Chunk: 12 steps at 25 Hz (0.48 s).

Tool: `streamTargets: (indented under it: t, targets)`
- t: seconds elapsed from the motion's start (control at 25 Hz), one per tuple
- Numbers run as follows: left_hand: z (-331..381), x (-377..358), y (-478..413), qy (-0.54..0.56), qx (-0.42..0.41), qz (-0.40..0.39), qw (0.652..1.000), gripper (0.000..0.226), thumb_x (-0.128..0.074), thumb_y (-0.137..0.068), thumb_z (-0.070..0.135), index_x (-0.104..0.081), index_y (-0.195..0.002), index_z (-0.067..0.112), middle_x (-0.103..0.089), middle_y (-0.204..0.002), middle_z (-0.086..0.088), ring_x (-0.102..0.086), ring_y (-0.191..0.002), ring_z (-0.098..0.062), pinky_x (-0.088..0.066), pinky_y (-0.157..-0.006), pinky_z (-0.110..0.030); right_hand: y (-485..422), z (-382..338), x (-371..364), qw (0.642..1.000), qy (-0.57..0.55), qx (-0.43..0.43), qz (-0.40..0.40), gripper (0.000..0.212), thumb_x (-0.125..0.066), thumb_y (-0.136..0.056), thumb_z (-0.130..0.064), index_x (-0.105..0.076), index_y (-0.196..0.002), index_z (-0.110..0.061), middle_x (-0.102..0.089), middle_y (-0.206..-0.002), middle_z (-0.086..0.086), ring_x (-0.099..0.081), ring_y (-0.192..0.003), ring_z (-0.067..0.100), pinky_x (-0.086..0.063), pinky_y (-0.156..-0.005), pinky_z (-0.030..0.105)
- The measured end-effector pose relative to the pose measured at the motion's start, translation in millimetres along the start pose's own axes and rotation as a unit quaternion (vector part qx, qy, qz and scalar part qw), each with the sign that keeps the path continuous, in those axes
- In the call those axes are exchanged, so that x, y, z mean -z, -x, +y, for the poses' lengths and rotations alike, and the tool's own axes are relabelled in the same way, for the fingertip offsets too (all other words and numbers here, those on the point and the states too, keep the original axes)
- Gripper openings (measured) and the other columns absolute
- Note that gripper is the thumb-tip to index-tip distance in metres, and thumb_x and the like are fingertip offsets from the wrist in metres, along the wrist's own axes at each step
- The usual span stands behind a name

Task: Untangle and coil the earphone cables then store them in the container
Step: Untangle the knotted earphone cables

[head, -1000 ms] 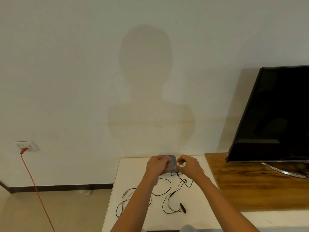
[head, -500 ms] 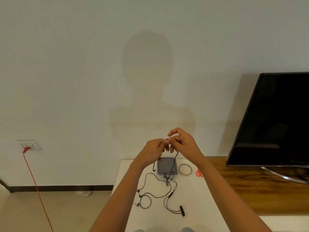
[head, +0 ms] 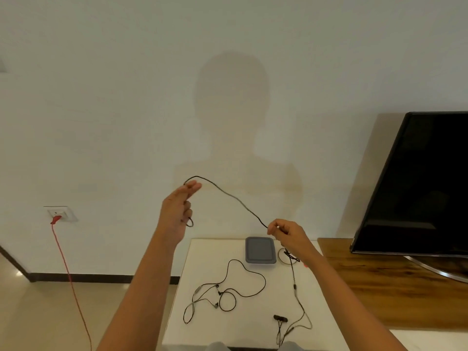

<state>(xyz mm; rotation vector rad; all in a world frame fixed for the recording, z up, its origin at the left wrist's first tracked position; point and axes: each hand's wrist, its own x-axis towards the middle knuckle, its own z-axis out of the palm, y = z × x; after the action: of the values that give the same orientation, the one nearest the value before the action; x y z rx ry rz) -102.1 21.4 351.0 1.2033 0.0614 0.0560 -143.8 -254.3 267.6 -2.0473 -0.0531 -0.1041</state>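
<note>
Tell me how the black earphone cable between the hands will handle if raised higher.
Probably floppy: the black earphone cable curves loosely between the left hand and right hand, and its tail droops to the table. Likely light, since fingertip pinches carry it. It may snag: a tangle shows below the right hand.

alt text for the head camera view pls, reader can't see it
A person's left hand and right hand hold a black earphone cable stretched in the air above a white table. A second earphone cable lies looped on the table in front of a grey container; a dark TV stands to the right.
</note>
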Motion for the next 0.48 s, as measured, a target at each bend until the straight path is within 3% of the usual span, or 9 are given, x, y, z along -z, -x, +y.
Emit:
streamTargets:
  t: [0.12,0.2,0.28,0.36,0.4,0.44,0.48]
  targets:
    - [-23.8,-29.6,20.1,-0.157,-0.005,-0.119,0.980,0.025,-0.045,-0.101,0.022,-0.067,-0.107,0.013,-0.073,-0.107,0.004,-0.027,-0.042,-0.002,-0.022,-0.041,-0.014,-4.2,-34.7,-14.1,0.998,0.020,0.031,-0.041,0.019,-0.056,-0.092,-0.028,-0.067,-0.078,-0.026,-0.061,-0.063,0.000,-0.043,-0.053,0.009,-0.038,-0.056,0.016]
    - [-39.3,-45.0,33.7,-0.281,-0.035,-0.179,0.942,0.025,-0.044,-0.101,0.024,-0.067,-0.110,0.016,-0.071,-0.100,0.012,-0.044,-0.049,0.004,-0.034,-0.049,-0.010,-5.4,-54.0,-18.9,0.997,0.030,0.049,-0.054,0.021,-0.057,-0.091,-0.032,-0.069,-0.077,-0.023,-0.050,-0.054,-0.004,-0.037,-0.049,0.008,-0.033,-0.051,0.014]
    - [-49.0,-51.6,41.7,-0.382,-0.092,-0.193,0.899,0.025,-0.044,-0.101,0.024,-0.069,-0.106,0.019,-0.068,-0.089,0.014,-0.052,-0.060,0.009,-0.038,-0.058,-0.005,-5.3,-64.3,-19.5,0.997,0.019,0.056,-0.054,0.025,-0.057,-0.091,-0.033,-0.071,-0.076,-0.019,-0.053,-0.058,-0.001,-0.041,-0.052,0.009,-0.036,-0.054,0.019]
    - [-48.6,-50.7,44.6,-0.477,-0.140,-0.189,0.847,0.030,-0.044,-0.101,0.025,-0.071,-0.091,0.017,-0.064,-0.073,0.012,-0.050,-0.054,0.007,-0.035,-0.056,-0.008,-3.5,-68.2,-17.5,0.997,-0.047,0.050,-0.041,0.023,-0.058,-0.091,-0.027,-0.071,-0.077,-0.016,-0.067,-0.074,-0.004,-0.050,-0.060,0.010,-0.044,-0.062,0.024]
    - [-46.7,-49.4,45.7,-0.495,-0.149,-0.177,0.838,0.033,-0.045,-0.100,0.025,-0.071,-0.082,0.016,-0.059,-0.064,0.013,-0.049,-0.050,0.005,-0.033,-0.054,-0.011,-2.6,-69.0,-15.5,0.995,-0.090,0.037,-0.032,0.022,-0.058,-0.092,-0.023,-0.070,-0.076,-0.015,-0.069,-0.082,-0.008,-0.052,-0.062,0.010,-0.046,-0.065,0.024]
    - [-45.2,-47.5,44.7,-0.481,-0.141,-0.149,0.852,0.035,-0.046,-0.099,0.024,-0.068,-0.073,0.016,-0.054,-0.059,0.014,-0.046,-0.048,0.002,-0.032,-0.053,-0.017,-1.2,-68.3,-12.9,0.992,-0.122,0.025,-0.030,0.022,-0.057,-0.092,-0.020,-0.069,-0.074,-0.014,-0.069,-0.086,-0.011,-0.052,-0.063,0.011,-0.047,-0.066,0.023]
    - [-42.8,-44.4,42.4,-0.428,-0.108,-0.105,0.891,0.035,-0.047,-0.098,0.023,-0.063,-0.067,0.017,-0.051,-0.056,0.013,-0.043,-0.048,0.000,-0.031,-0.052,-0.021,0.8,-66.0,-11.3,0.989,-0.145,0.013,-0.035,0.024,-0.056,-0.093,-0.018,-0.067,-0.073,-0.014,-0.067,-0.084,-0.012,-0.052,-0.063,0.011,-0.047,-0.066,0.021]
